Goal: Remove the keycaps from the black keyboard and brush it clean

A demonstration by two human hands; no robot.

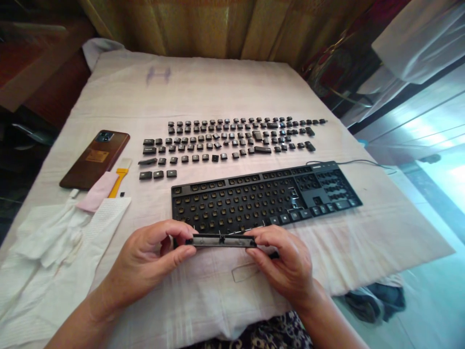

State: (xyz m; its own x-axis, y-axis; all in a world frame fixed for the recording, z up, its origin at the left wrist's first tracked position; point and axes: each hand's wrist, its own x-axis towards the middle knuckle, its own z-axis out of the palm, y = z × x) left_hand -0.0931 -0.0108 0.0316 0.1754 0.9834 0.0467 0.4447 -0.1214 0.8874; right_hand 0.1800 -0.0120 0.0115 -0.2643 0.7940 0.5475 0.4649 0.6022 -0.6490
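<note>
Black long keycap, pinched at both ends
Left grip and right grip hold it; keyboard lies just beyond them.

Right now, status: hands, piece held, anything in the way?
Left hand, right hand: each pinching one end of long keycap, underside showing. Hands partly hide keyboard's near edge.

Dark cloth with a dense, pale, curling print is showing at the bottom edge, while the left hand, the right hand and both forearms are appearing bare
</note>
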